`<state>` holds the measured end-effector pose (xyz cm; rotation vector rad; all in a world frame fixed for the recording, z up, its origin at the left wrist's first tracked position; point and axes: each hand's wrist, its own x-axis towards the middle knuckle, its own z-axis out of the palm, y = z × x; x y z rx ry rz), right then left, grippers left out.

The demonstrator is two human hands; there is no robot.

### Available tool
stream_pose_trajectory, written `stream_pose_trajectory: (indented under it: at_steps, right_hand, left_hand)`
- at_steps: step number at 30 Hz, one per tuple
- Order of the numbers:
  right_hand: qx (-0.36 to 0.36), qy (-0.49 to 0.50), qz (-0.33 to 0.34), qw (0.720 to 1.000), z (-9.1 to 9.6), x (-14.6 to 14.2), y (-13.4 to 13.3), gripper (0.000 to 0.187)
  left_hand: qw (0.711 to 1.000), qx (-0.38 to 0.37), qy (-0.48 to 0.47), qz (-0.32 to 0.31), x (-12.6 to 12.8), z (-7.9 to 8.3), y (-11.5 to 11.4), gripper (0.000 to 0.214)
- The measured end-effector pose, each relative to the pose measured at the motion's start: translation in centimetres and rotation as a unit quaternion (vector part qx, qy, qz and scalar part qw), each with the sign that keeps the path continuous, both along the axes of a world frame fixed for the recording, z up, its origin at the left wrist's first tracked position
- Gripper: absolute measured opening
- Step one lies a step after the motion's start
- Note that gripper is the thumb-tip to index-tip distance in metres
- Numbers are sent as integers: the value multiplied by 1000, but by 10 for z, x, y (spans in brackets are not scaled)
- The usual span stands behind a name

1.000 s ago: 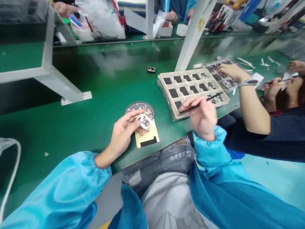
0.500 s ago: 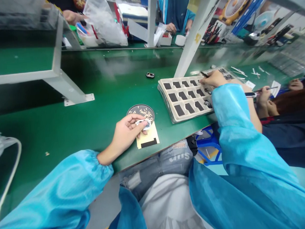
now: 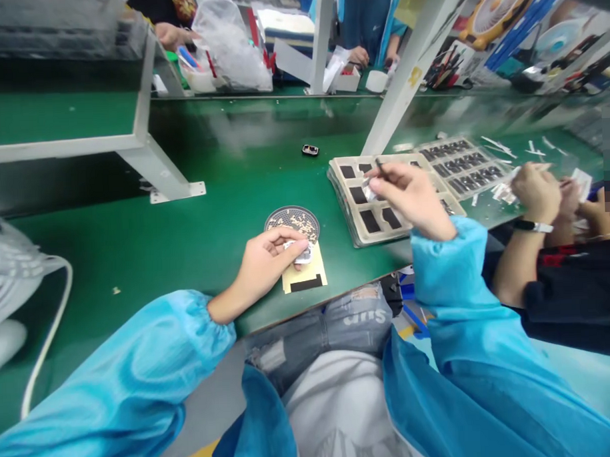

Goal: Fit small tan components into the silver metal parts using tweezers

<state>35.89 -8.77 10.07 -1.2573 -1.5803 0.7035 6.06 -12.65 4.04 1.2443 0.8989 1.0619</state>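
My left hand (image 3: 273,259) pinches a small white-rimmed part (image 3: 304,256) between thumb and fingers. It is above a yellow sheet (image 3: 291,280) with a black strip, at the near edge of a round dark mesh dish (image 3: 279,216) scattered with tiny pale pieces. My right hand (image 3: 401,192) is closed over the left half of a cream compartment tray (image 3: 352,237). A thin dark tool (image 3: 381,167) sticks up from its fingers, and a small silvery-white part (image 3: 368,189) shows at the fingertips. Dark pieces fill the tray's pockets; my hand hides some.
Farther right lies a second tray (image 3: 465,163) of dark parts, near white strips (image 3: 499,146). A small black-rimmed part (image 3: 310,149) rests behind the dish. A co-worker's hands (image 3: 538,190) work at the right. Metal posts (image 3: 414,68) rise from the bench; a white fan (image 3: 9,265) stands left.
My right hand has moved left from the tray's far right side, and a silvery-white part now shows at its fingertips. My left hand keeps its hold. The view has shifted slightly.
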Motion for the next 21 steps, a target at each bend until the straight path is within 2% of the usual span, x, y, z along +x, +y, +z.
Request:
stream_pose_trajectory:
  at_steps: [2,4,7,10,12,14,19,21]
  right_hand:
    - [-35,2,89,995,-6,-38,-24,29]
    - [-43,-19,168,985,-15,-64,-40,27]
    - [6,-49,218,975,-31,-84,-50,22]
    - [60,-26,146,987,-47,-90,-57,20]
    - [54,5,79,995,-54,-93,-62,22]
    - [31,35,41,998,-60,-95,-68,26]
    - [11,117,31,993,-64,-97,-77,32]
    - [-12,107,40,993,-65,-97,-76,39]
  left_hand:
    - [999,-16,9,-37,0,0,-2,39]
    - [995,-31,27,-96,-1,0,-5,43]
    - [985,-25,47,-164,-3,-1,-8,46]
    - [982,-1,63,-179,-4,-3,-9,50]
    - [981,8,75,-177,-4,-5,-8,49]
    - [980,15,84,-178,-5,-6,-7,49]
    - [983,30,100,-154,-4,-4,-7,50]
    - [985,27,92,-143,-4,-3,-7,51]
